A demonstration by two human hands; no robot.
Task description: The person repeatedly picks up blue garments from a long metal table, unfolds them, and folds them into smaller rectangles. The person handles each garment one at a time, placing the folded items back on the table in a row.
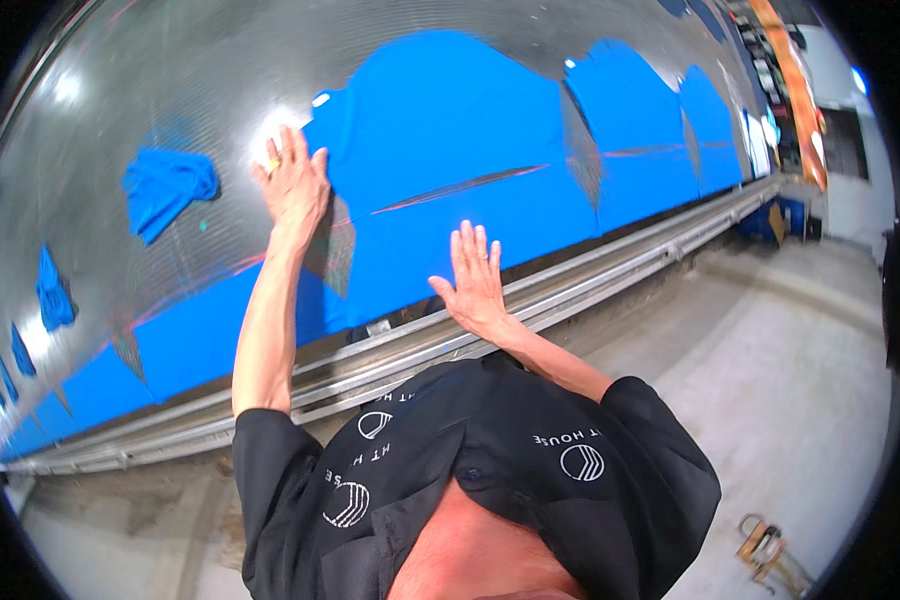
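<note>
The large blue fabric piece (445, 110) lies flat on the table (240, 85), just right of the left hand (298, 190), whose fingers are slightly parted. The right hand (476, 292) extends lightly spread fingers over the lower blue piece (410, 240).

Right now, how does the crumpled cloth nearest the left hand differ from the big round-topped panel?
The cloth is small; the panel is far larger. The cloth lies bunched in folds, while the panel is spread flat. The cloth sits apart from the left hand; the panel's left edge is beside it. Both are blue and lie on the table.
</note>
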